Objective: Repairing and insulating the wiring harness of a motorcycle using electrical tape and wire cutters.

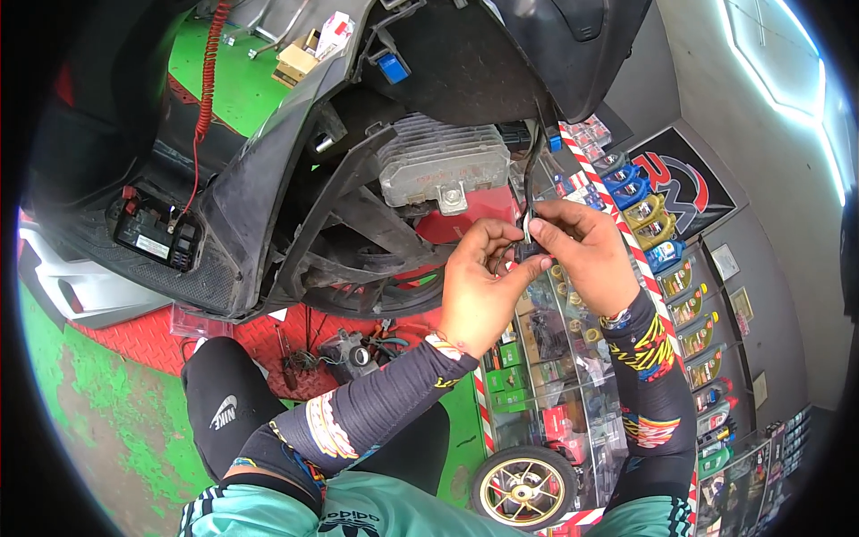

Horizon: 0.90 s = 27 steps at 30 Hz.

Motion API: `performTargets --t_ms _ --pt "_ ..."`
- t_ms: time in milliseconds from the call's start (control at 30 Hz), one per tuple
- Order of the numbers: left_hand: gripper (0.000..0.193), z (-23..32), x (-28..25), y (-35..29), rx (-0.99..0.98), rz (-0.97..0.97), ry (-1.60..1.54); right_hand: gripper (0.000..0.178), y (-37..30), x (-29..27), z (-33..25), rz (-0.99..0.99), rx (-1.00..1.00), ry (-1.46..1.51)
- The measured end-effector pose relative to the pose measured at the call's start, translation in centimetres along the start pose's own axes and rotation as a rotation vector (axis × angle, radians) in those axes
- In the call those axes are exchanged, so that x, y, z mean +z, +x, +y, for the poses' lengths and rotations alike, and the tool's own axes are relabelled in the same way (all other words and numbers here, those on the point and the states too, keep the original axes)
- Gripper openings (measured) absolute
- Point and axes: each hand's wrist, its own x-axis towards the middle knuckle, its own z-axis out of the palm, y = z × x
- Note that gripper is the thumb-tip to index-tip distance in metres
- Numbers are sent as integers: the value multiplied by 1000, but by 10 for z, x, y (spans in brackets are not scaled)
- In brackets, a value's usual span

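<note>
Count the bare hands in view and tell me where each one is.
2: the left hand and, to its right, the right hand, both at the dark cable beside the finned metal box. No others show.

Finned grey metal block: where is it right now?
The finned grey metal block sits above centre in the head view, directly below a curved black plastic panel, up and left of the person's left hand.
</note>
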Motion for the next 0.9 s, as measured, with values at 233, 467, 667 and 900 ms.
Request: performTargets --t_ms 233,467,667,900 --pt "48 9 2 1 41 149 7 24 14 -1 -3 -52 -16 -13" --pt "34 18 -11 5 -29 -18 -24 24 16 -14 -5 -131 3 -40" --pt "22 18 -13 14 -71 35 45 23 14 -17 0 -144 -16 -44" --pt "19 18 -15 16 -62 1 40 23 12 -20 -8 -148 5 -28"
